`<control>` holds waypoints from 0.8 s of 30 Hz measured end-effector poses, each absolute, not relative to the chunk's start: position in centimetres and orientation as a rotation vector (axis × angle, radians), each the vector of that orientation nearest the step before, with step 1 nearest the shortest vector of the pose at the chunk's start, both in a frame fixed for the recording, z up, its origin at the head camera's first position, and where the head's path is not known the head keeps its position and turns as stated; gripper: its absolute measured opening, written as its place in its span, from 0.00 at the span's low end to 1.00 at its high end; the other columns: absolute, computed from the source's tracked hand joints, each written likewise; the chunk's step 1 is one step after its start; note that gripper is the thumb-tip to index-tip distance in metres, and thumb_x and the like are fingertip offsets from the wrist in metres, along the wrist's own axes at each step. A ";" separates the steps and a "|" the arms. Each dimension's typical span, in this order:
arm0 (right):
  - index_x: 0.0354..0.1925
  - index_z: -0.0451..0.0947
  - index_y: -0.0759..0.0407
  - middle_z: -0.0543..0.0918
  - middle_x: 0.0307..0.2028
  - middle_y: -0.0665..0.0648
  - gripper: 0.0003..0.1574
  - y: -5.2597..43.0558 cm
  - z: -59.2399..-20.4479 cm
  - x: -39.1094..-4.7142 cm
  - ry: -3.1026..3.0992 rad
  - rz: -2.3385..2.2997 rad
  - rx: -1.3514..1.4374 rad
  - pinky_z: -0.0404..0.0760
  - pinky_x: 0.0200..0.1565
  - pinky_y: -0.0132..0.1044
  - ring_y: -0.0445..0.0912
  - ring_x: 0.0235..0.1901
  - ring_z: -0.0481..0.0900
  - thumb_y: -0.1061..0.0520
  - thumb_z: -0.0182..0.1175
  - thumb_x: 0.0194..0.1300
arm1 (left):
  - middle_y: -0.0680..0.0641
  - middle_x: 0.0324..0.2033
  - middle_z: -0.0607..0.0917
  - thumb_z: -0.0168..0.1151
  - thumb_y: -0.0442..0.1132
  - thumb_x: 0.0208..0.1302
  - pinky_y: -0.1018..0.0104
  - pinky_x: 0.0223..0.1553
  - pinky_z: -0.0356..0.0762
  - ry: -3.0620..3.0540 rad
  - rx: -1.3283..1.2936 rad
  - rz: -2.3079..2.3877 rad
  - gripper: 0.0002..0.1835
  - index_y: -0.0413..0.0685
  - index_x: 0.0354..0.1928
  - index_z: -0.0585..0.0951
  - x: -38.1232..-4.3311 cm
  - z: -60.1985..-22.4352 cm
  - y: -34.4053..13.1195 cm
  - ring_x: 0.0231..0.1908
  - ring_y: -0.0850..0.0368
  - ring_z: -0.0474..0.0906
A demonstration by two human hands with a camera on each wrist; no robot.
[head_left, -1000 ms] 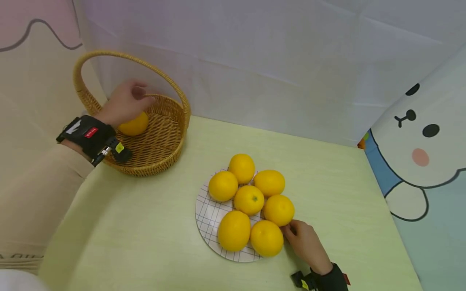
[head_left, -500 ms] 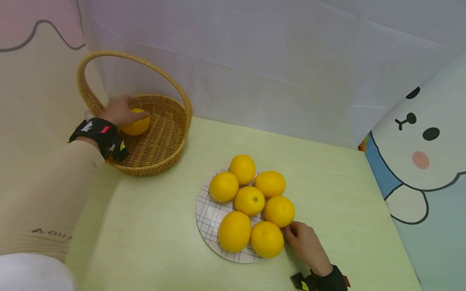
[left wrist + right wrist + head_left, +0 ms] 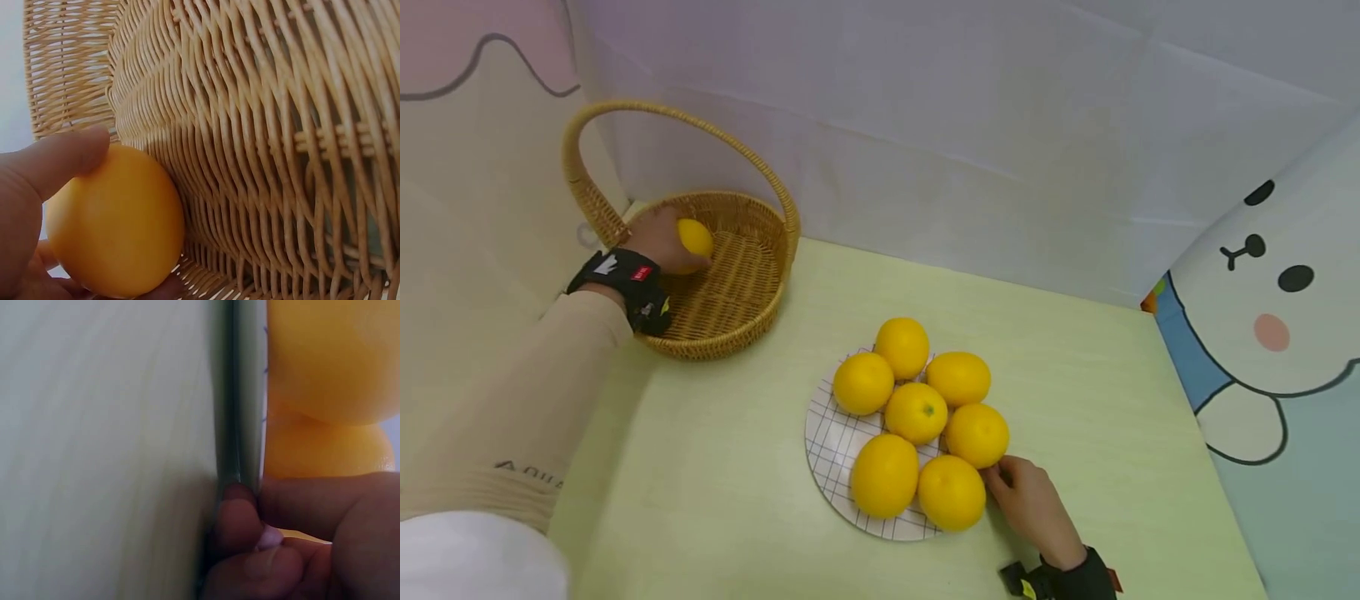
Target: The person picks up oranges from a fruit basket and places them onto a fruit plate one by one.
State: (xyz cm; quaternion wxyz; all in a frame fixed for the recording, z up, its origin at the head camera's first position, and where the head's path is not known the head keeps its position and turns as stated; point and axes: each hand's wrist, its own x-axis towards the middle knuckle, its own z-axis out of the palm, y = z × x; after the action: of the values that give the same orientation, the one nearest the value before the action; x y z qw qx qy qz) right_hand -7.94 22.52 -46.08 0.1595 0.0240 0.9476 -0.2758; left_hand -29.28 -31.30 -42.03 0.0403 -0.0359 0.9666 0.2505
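In the head view my left hand (image 3: 657, 239) is inside the wicker basket (image 3: 730, 292), at its left side. It grips an orange (image 3: 697, 238). The left wrist view shows the thumb over the top of this orange (image 3: 119, 225) and fingers beneath it, close against the woven basket. At the lower right, my right hand (image 3: 1028, 502) pinches the rim of a round white plate (image 3: 831, 446) with a grid pattern. Thumb and fingers (image 3: 240, 522) meet at the plate's edge in the right wrist view. Several oranges (image 3: 916, 413) lie on the plate, two right beside the right fingertips.
The basket's tall handle (image 3: 700, 125) arches over the left hand. A white sheet (image 3: 962, 125) hangs behind the pale green table (image 3: 722, 467). On the right stands a panel with a cartoon animal (image 3: 1262, 267). White cloth (image 3: 482, 554) shows at the lower left.
My left hand has come down into the basket, its fingers first apart over the orange and now closed around it. The right hand and plate have stayed in place.
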 end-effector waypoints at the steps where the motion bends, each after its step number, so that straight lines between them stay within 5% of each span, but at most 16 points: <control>1: 0.25 0.72 0.57 0.65 0.19 0.52 0.18 22.6 -46.1 -8.0 2.706 -0.789 0.071 0.61 0.26 0.34 0.46 0.20 0.64 0.56 0.58 0.75 | 0.20 0.60 0.62 0.69 0.47 0.58 0.28 0.56 0.64 2.963 -0.112 0.775 0.50 0.23 0.71 0.55 -29.3 -42.1 -31.2 0.59 0.19 0.58; 12: 0.26 0.73 0.58 0.64 0.18 0.52 0.18 22.8 -45.7 -8.1 2.686 -0.800 0.079 0.61 0.25 0.34 0.46 0.19 0.63 0.57 0.57 0.75 | 0.25 0.49 0.70 0.64 0.46 0.58 0.38 0.45 0.71 2.964 -0.103 0.893 0.39 0.22 0.60 0.63 -28.7 -40.7 -30.5 0.46 0.30 0.69; 24: 0.28 0.74 0.58 0.64 0.19 0.53 0.16 23.5 -45.7 -7.6 2.695 -0.785 0.096 0.62 0.26 0.36 0.46 0.21 0.65 0.56 0.57 0.76 | 0.27 0.56 0.72 0.62 0.52 0.63 0.40 0.46 0.72 2.930 -0.071 0.980 0.45 0.28 0.72 0.58 -27.3 -37.7 -29.0 0.49 0.32 0.72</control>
State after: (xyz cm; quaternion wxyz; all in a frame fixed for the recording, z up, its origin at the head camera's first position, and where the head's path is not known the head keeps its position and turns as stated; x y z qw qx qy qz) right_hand -7.62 23.49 -45.74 0.1656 0.0338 0.9463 -0.2757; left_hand -27.35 -28.98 -37.66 0.0258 -0.0230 0.9478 0.3170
